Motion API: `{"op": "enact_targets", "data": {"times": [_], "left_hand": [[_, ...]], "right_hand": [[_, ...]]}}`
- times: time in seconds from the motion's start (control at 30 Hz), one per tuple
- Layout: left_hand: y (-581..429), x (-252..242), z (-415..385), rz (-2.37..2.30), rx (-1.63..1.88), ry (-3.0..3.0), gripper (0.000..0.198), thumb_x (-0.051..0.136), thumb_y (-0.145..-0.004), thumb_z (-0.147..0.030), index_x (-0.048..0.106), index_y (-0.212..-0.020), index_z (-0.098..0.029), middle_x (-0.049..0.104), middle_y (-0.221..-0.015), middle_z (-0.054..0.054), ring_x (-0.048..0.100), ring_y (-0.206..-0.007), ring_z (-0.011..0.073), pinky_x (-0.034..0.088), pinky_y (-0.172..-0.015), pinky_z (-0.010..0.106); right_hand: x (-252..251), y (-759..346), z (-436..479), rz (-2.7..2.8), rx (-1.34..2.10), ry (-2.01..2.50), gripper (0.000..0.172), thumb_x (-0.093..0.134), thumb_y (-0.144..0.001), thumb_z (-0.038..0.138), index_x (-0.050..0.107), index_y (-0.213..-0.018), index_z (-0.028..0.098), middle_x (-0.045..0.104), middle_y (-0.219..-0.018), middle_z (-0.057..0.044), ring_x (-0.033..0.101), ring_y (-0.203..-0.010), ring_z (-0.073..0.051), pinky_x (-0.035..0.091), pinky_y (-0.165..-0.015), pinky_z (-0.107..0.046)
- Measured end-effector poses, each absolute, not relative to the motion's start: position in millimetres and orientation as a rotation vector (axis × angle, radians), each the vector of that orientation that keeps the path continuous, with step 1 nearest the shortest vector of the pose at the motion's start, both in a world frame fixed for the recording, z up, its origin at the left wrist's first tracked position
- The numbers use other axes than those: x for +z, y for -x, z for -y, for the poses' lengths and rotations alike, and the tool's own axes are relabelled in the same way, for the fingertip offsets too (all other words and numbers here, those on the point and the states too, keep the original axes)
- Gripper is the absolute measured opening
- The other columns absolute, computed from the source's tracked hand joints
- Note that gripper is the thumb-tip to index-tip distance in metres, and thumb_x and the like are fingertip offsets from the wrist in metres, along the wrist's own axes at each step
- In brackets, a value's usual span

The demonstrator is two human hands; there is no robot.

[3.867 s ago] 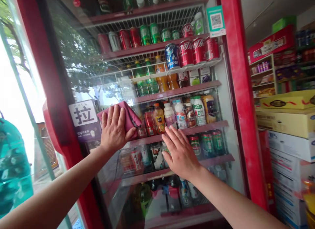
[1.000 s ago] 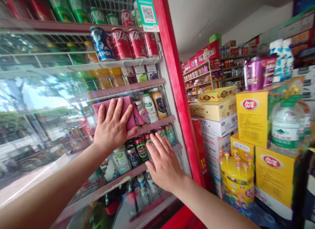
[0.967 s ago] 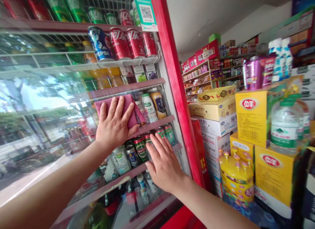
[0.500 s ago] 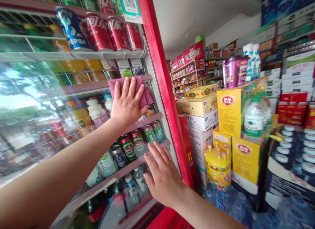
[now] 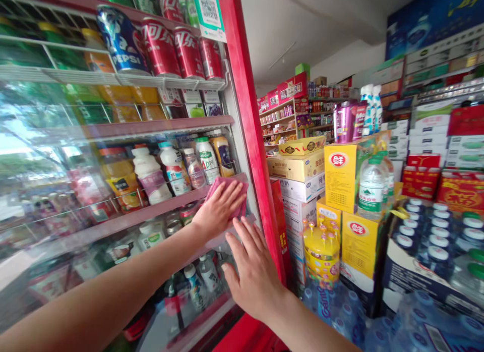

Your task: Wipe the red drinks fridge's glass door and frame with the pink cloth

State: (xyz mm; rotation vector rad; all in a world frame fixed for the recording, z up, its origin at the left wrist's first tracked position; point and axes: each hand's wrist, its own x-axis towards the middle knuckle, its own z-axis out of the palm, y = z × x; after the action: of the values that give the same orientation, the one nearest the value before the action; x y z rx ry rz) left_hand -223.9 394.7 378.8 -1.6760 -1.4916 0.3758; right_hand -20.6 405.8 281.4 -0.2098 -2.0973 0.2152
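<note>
My left hand [image 5: 219, 209] presses a pink cloth [image 5: 238, 196] flat against the glass door [image 5: 75, 155] of a red drinks fridge, near the door's right edge at mid height. My right hand [image 5: 254, 271] lies flat on the same glass just below and to the right, fingers spread, holding nothing. The fridge's red frame [image 5: 249, 125] runs upright right beside both hands. Behind the glass, shelves hold cans [image 5: 159, 44] and bottles [image 5: 174, 163].
Stacked cartons [image 5: 298, 165] and yellow boxes [image 5: 346, 178] stand close to the right of the fridge. A water bottle [image 5: 371, 188] sits on them. Packs of bottled water [image 5: 431, 251] fill the lower right. Store shelves [image 5: 291, 115] stand further back.
My left hand has slid the pink cloth down the glass, from the upper shelf level to just above my right hand. The right hand has stayed flat on the glass.
</note>
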Motion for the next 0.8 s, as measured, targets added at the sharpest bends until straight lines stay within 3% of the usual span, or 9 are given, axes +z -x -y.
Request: {"op": "enact_targets", "data": {"times": [0.13,0.33,0.47,0.67,0.8], "left_hand": [[237,370,-358,1.483,0.368,1.688,0.084,0.060,-0.102,-0.057,0.037,-0.174,-0.022,0.027,-0.183,0.010,0.025,-0.172,0.0329,0.022,-0.142,0.055],[224,486,-382,1.549,-0.076,1.361,0.088,0.058,-0.103,-0.058,0.032,-0.176,-0.015,0.012,-0.187,0.017,0.009,-0.175,0.0397,0.003,-0.141,0.067],[215,518,-416,1.550,-0.299,1.298,0.091,0.064,-0.099,-0.053,0.028,-0.178,-0.023,0.011,-0.188,0.011,0.002,-0.175,0.0396,-0.004,-0.140,0.071],[202,439,-447,1.634,-0.083,1.472,0.093,0.066,-0.099,-0.049,0.030,-0.176,-0.012,0.007,-0.186,0.020,0.003,-0.175,0.0418,0.000,-0.141,0.069],[198,366,-444,1.662,0.068,1.564,0.090,0.062,-0.103,-0.050,0.027,-0.176,-0.011,0.005,-0.185,0.018,0.007,-0.174,0.0398,0.008,-0.142,0.065]], "right_hand": [[278,19,-405,2.142,0.244,0.199,0.060,0.064,-0.094,0.017,0.059,-0.154,0.010,0.042,-0.177,-0.018,0.034,-0.168,-0.038,0.046,-0.132,-0.066],[269,17,-407,2.142,0.260,0.204,0.061,0.065,-0.094,0.017,0.059,-0.154,0.009,0.040,-0.178,-0.019,0.033,-0.168,-0.039,0.045,-0.131,-0.068],[256,15,-404,2.140,0.296,0.252,0.059,0.064,-0.095,0.017,0.059,-0.153,0.008,0.039,-0.178,-0.021,0.033,-0.168,-0.040,0.046,-0.130,-0.070],[231,10,-390,2.166,0.360,0.299,0.060,0.065,-0.094,0.017,0.058,-0.153,0.011,0.040,-0.177,-0.020,0.033,-0.168,-0.039,0.049,-0.128,-0.069],[216,3,-390,2.211,0.368,0.327,0.063,0.066,-0.092,0.016,0.057,-0.154,0.012,0.038,-0.178,-0.020,0.033,-0.169,-0.039,0.048,-0.129,-0.069]]}}
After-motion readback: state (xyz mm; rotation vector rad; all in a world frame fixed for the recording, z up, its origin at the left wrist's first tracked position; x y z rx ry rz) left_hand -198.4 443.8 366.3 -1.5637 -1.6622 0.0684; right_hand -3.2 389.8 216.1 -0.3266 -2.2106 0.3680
